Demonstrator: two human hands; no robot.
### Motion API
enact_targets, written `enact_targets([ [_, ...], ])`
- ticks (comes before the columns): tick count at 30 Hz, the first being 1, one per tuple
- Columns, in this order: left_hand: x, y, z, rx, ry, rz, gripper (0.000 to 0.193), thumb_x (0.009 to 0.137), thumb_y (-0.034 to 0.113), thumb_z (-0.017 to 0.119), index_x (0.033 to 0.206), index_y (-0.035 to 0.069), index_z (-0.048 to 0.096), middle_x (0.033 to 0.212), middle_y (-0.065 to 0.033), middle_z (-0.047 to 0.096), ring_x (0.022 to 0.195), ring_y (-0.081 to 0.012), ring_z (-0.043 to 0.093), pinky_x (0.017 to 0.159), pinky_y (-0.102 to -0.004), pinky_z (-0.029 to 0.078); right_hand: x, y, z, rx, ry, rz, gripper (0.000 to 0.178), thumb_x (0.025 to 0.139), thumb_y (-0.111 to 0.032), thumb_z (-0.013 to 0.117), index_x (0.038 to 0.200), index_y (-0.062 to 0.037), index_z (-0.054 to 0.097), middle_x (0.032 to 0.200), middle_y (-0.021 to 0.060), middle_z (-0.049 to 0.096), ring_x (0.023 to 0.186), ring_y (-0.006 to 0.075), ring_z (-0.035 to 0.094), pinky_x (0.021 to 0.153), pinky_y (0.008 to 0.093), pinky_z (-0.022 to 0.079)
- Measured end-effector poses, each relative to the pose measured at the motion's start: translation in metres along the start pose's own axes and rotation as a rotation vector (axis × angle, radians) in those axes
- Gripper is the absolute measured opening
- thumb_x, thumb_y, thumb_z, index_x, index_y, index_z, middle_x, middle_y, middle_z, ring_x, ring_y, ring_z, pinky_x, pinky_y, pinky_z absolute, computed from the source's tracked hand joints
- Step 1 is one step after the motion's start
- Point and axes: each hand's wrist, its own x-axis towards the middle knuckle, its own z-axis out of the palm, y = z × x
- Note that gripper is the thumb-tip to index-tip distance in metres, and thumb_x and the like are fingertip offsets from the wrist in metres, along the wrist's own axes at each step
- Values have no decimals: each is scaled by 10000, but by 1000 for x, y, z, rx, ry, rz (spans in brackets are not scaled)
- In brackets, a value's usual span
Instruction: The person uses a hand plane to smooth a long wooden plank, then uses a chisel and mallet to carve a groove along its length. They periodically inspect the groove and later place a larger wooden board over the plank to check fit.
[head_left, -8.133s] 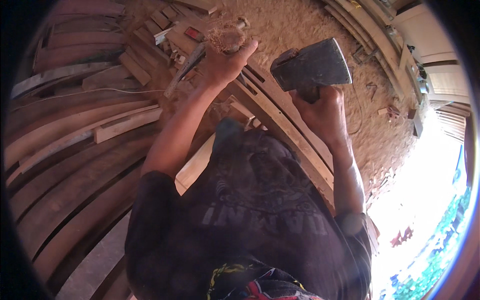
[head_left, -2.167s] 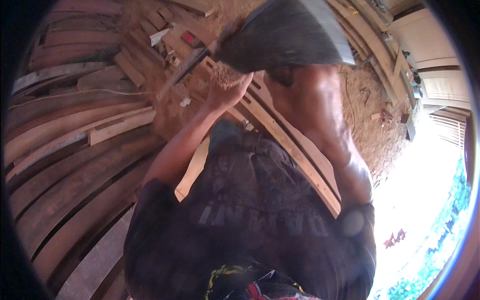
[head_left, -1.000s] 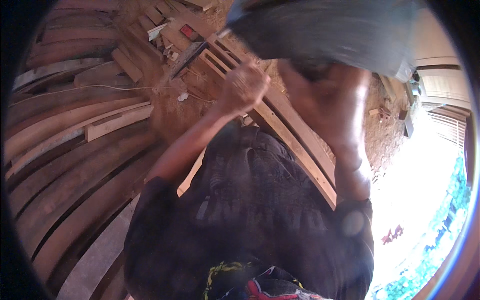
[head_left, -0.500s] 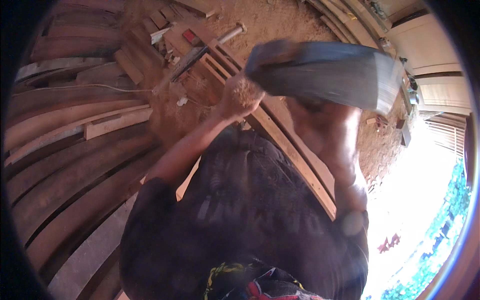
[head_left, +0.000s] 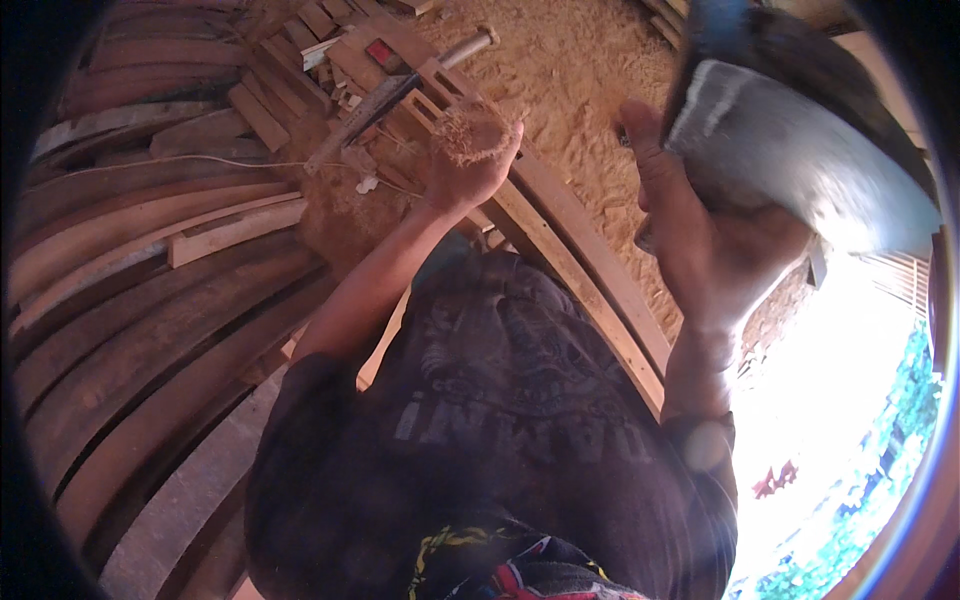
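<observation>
My left hand [head_left: 468, 185] is closed round what looks like an upright chisel, whose frayed, tan wooden butt [head_left: 475, 135] shows above the fist. Its blade is hidden below. This fist stands over a long timber [head_left: 560, 250] with slots cut in it. Raised at the right, my right hand [head_left: 715, 235] grips a heavy mallet-like tool [head_left: 790, 150]. The tool's broad head is scuffed grey with blue and dark parts, and it looms large and blurred. Its handle is mostly hidden. Beyond the left fist, a long chisel [head_left: 400, 95] with a round wooden handle lies across the wood.
Long boards [head_left: 150, 230] are stacked along the left. Wood offcuts [head_left: 270, 100] and a small red item [head_left: 379, 51] lie at the far left. Sawdust [head_left: 580, 90] covers the ground ahead. Bright daylight comes from the right, with foliage [head_left: 880, 470] outside.
My right hand has swung the mallet-like tool up and to the right, away from the left fist. The left hand stays at almost the same spot, still closed.
</observation>
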Motion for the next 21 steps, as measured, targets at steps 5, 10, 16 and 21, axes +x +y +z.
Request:
enact_targets([
  [5,6,12,3,-255,66,-81,168,921,147,774,1079,90,776,921,-92,750,969,-324,736,857,-452,591,-11,60,28,-727,-657,-94,170,962,-176,711,1025,-19,727,944,248,751,793,402,776,714,501,629],
  [10,-2,8,17,-299,40,-113,123,890,94,780,1013,91,768,950,-88,746,969,-316,734,829,-427,605,13,44,2,-714,-621,-153,211,892,-179,769,964,19,780,845,255,761,746,379,785,660,485,637],
  [16,2,13,12,-338,120,-125,38,950,128,754,932,96,746,935,-88,739,924,-309,721,814,-423,589,-13,42,20,-497,-347,-252,205,864,-122,739,988,40,756,866,281,731,806,474,725,783,497,621],
  [21,-7,-10,16,-561,87,-550,197,943,274,813,964,99,724,949,-87,742,890,-239,737,793,-403,583,7,88,10,-796,-622,-59,214,861,-135,767,829,72,723,844,272,727,766,475,725,689,488,590],
])
